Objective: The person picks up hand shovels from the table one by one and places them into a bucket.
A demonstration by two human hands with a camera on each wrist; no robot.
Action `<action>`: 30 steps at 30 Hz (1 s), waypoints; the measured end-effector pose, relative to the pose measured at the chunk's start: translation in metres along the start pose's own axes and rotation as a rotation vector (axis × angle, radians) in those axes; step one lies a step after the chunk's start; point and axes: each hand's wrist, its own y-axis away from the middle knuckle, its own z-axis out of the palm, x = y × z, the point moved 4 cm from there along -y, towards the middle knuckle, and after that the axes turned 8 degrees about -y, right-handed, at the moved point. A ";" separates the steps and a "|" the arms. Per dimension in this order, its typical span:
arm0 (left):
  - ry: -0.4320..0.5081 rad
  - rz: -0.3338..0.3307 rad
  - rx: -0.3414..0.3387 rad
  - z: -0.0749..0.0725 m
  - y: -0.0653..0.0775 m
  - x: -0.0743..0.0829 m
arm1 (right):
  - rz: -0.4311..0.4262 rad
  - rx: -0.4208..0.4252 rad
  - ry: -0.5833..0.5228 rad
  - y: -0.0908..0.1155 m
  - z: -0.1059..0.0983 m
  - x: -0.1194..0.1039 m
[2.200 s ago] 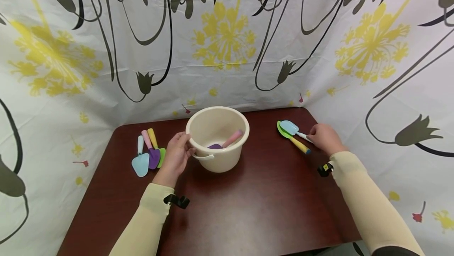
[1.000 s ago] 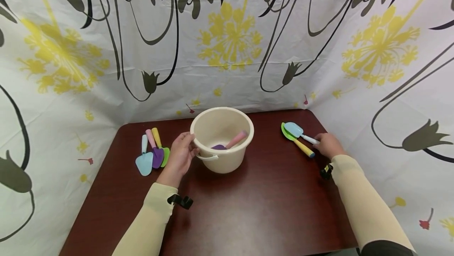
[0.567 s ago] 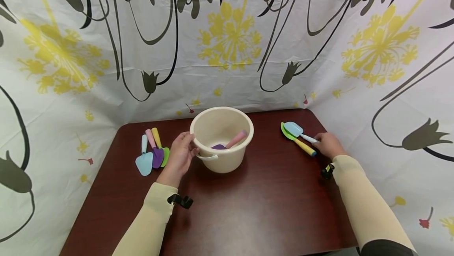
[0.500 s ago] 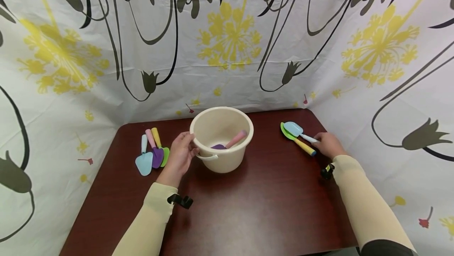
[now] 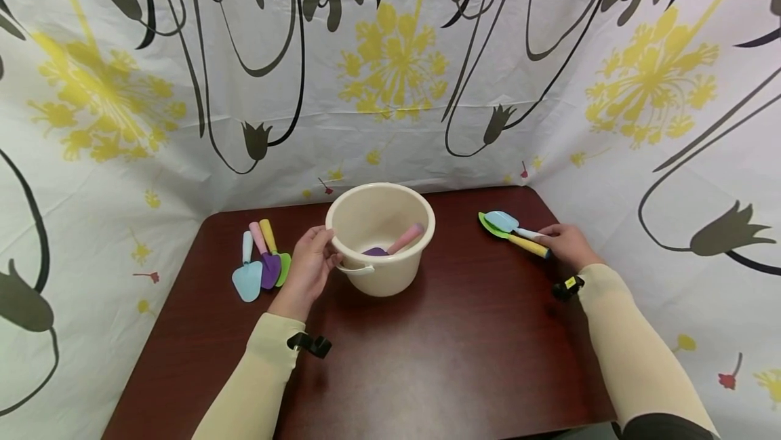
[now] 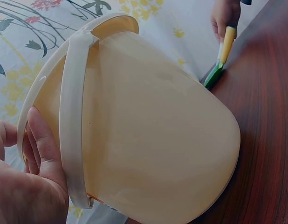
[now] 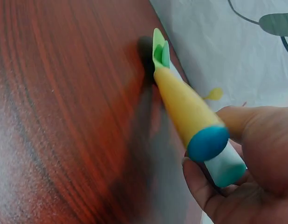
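A cream plastic bucket (image 5: 390, 278) stands on the dark table; my left hand (image 5: 308, 265) grips its left rim between thumb and fingers. The bucket's handle (image 6: 74, 116) hangs down beside the thumb. Inside lies a purple trowel with a pink handle (image 5: 405, 238). At the far right, my right hand (image 5: 569, 246) holds a light blue trowel (image 5: 502, 221) by its pale handle, its blade overlapping a green shovel. The green shovel's yellow handle (image 7: 188, 105) lies along the pale handle (image 7: 226, 168), between thumb and fingers in the right wrist view.
Left of the bucket lie a light blue trowel (image 5: 247, 281), a purple one with a pink handle (image 5: 259, 238) and a green one with a yellow handle (image 5: 267, 235). Flower-patterned cloth (image 5: 390, 148) borders the table's back and sides.
My right hand shifts slightly, and the green shovel's yellow handle swings up against the pale one, into the hand. The left hand and the bucket stay put over the last second.
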 end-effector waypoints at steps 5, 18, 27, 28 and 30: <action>0.000 -0.006 0.003 0.000 0.000 0.001 | -0.006 0.025 -0.012 0.002 -0.001 -0.006; 0.003 -0.005 0.007 -0.001 0.000 -0.001 | -0.018 0.075 -0.024 0.008 -0.006 -0.016; 0.006 -0.003 0.007 0.000 0.001 0.000 | -0.016 0.109 -0.044 0.007 -0.008 -0.019; 0.006 -0.005 0.007 0.000 0.001 0.000 | -0.010 0.113 -0.057 0.007 -0.009 -0.018; 0.004 -0.007 0.006 0.000 0.001 0.001 | -0.001 0.106 -0.104 0.006 -0.008 -0.018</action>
